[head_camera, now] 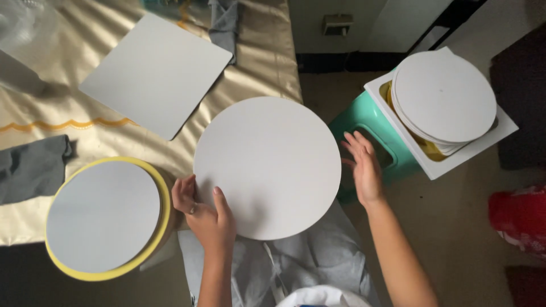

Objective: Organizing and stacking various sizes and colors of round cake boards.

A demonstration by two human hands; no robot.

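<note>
The round white board juts off the cloth-covered table's edge over the lap, left hand pinching its near rim, right hand open beside it; it looks light, stiff, best gripped by opposite edges

Surface draped in shiny gold cloth, lit by slanting light, tan floor seen alongside, teal stool set beside it, pale wall glimpsed beyond.

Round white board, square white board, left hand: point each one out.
round white board (pixel 270 162), head view, on its bare centre
square white board (pixel 156 74), head view, on its middle
left hand (pixel 207 216), head view, on the back of the hand
</note>
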